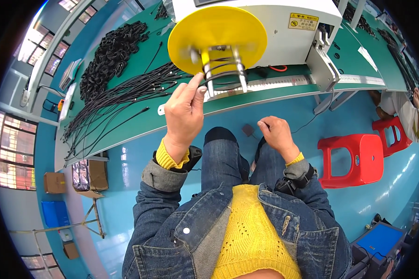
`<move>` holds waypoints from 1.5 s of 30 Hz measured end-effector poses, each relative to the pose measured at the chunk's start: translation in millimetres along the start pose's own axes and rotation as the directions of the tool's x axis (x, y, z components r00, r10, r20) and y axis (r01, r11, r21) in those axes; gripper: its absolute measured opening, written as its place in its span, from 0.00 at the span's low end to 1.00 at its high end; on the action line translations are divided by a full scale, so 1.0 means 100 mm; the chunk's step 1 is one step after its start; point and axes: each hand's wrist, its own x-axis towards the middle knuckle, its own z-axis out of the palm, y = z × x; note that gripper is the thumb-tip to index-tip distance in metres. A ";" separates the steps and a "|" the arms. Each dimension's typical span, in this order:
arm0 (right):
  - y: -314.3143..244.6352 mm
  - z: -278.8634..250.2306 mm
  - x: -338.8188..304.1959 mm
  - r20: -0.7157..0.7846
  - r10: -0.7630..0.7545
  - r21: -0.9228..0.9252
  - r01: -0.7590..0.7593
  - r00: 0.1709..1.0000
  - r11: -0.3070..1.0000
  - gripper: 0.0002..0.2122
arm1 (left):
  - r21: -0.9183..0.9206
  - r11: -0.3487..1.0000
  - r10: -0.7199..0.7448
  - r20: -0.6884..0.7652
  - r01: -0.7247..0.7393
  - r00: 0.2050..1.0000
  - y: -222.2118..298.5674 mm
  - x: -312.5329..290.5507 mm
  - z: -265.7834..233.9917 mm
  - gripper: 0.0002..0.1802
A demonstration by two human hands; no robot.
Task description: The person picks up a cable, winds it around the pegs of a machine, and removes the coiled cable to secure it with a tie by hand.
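My left hand (pixel 185 111) is raised to the winding posts, its thumb and index finger pinching a black cable (pixel 225 73) at the left side of its loops. The cable runs around two metal posts (pixel 240 69), which stick out from a yellow round disc (pixel 219 30). Blur on parts of the disc and at its hub suggests it is turning. My right hand (pixel 277 135) hovers above my right thigh, fingers curled in, with nothing visible in it.
The disc sits on a white machine (pixel 288 39) on a green-topped table (pixel 121 132). Straight black cables (pixel 125 88) and a heap of coiled cables (pixel 111 58) lie left. A metal ruler (pixel 279 82) follows the table's front edge. Red stools (pixel 354 160) and another person (pixel 398 109) are at right.
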 end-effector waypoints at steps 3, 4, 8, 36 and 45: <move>-0.02 0.00 0.01 0.010 0.007 0.004 -0.007 1.000 1.000 0.06 | -0.041 0.997 0.059 -0.035 -0.060 0.998 0.00 -0.05 0.08 0.16; -0.04 -0.01 0.02 0.005 -0.007 0.009 0.007 1.000 1.000 0.06 | -0.040 0.997 0.059 -0.035 -0.061 0.998 0.01 -0.05 0.08 0.16; -0.18 -0.11 0.16 -0.047 -0.080 0.040 0.081 0.996 0.996 0.05 | -0.065 0.994 0.086 0.003 -0.085 0.996 0.07 0.02 0.09 0.18; -0.68 -0.31 0.94 -0.136 -0.269 0.440 0.301 0.953 0.846 0.37 | -0.032 0.997 0.071 0.371 -0.064 0.926 0.12 0.39 0.05 0.28; -1.00 -0.19 0.81 -0.383 -0.230 0.121 0.296 0.895 0.948 0.18 | 0.139 0.972 0.132 0.345 -0.190 0.929 0.26 0.37 0.10 0.10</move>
